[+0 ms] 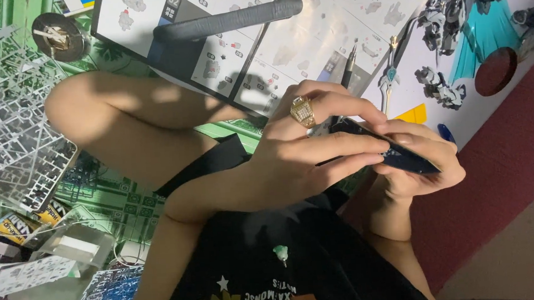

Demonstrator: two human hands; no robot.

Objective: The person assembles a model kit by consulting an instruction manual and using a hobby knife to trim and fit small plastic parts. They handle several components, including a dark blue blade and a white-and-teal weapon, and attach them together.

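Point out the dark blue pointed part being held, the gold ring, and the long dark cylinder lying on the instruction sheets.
dark blue pointed part [409,158], head view, on its tapered end.
gold ring [303,111], head view, on its face.
long dark cylinder [230,19], head view, mid-length.

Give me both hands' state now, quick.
Left hand: closed on the dark blue pointed plastic part, ring on one finger.
Right hand: closed under the same part, gripping its tip end.

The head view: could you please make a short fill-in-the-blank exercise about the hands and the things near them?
1. Both hands hold a flat dark ____ part.
2. The left hand wears a ____ ring.
3. The open instruction booklet lies under a long black ____.

Missing words: blue; gold; bar
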